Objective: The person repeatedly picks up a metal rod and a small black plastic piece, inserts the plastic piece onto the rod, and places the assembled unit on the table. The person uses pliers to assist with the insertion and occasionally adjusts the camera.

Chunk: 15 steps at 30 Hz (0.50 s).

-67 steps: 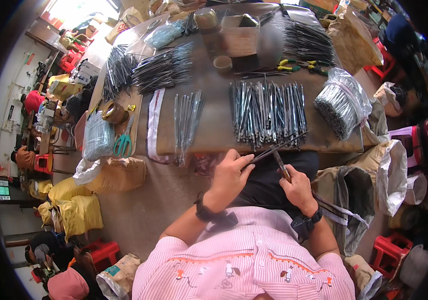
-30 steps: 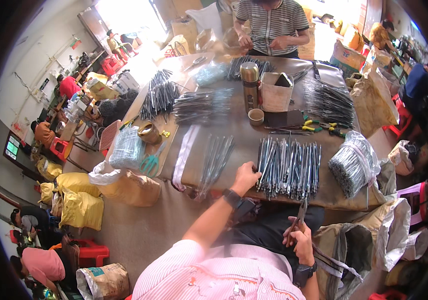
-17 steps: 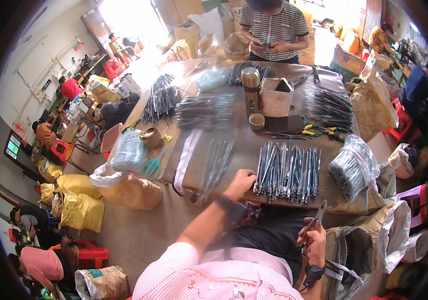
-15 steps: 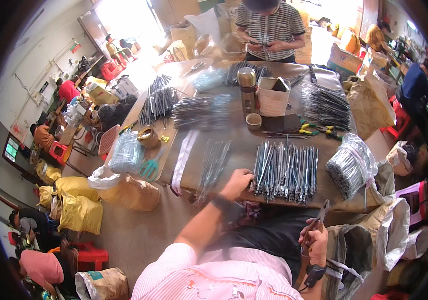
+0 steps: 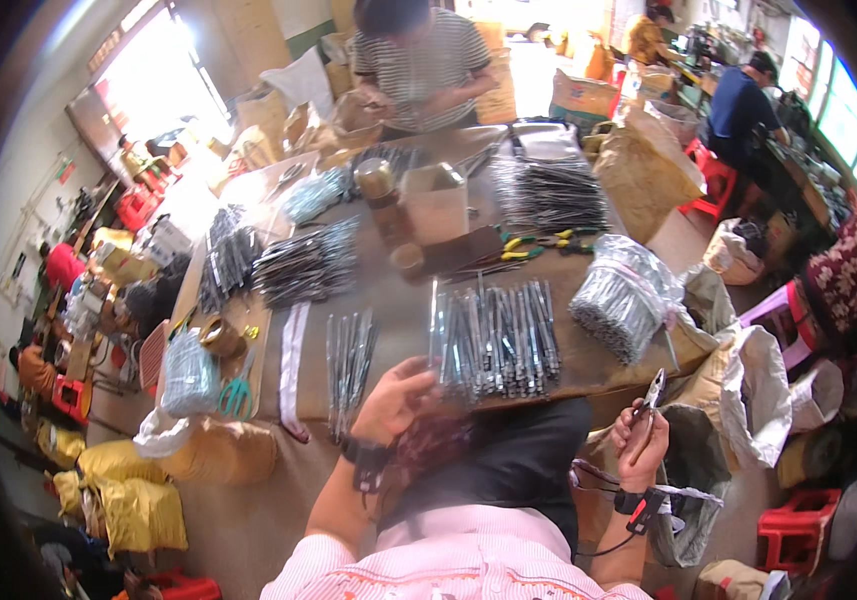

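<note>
The right hand [image 5: 640,438] has its grip clamped on brown-handled metal pliers [image 5: 654,393]; the left hand [image 5: 395,402], beside slim, shiny dark strips [image 5: 500,342] near the table's [image 5: 398,322] near edge, has an unclear, blurred grip.

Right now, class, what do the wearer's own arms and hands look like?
The left hand and right hand are gloveless. The left wrist device is black; the right wrist device is black with orange-red markings, a thin dark cable nearby. The short sleeves are striped pink and white.

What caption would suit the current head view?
Right hand gripping pliers, left hand near a row of dark strips on a table.
</note>
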Each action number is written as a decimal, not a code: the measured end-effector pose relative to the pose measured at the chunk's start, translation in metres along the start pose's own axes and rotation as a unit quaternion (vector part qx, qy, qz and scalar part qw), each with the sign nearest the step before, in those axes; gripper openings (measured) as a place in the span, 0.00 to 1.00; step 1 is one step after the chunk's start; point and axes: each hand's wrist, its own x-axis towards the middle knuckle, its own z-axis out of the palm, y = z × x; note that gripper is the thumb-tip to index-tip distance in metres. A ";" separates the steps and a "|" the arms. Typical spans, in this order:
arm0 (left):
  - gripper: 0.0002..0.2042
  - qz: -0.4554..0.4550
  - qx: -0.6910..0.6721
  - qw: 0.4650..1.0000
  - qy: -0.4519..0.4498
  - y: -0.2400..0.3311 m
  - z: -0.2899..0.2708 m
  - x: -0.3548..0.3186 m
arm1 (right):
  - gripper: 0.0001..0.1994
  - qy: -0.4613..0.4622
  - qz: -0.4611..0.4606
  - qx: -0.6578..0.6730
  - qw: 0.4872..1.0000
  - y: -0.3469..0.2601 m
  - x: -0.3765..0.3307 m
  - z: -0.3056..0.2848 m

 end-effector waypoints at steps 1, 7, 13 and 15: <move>0.12 0.006 -0.012 1.000 -0.024 0.000 0.003 -0.004 | 0.16 -0.038 -0.001 0.037 0.999 -0.002 0.004 -0.003; 0.12 -0.031 -0.004 0.999 0.024 -0.012 0.012 -0.017 | 0.16 0.102 0.003 0.106 0.989 0.001 0.021 -0.021; 0.15 0.006 0.009 0.999 0.034 -0.018 0.004 -0.031 | 0.08 0.169 0.043 -0.180 0.968 -0.008 0.050 -0.035; 0.15 0.004 0.000 1.000 0.029 -0.020 0.002 -0.032 | 0.08 0.185 -0.022 -0.333 0.924 -0.010 0.063 -0.035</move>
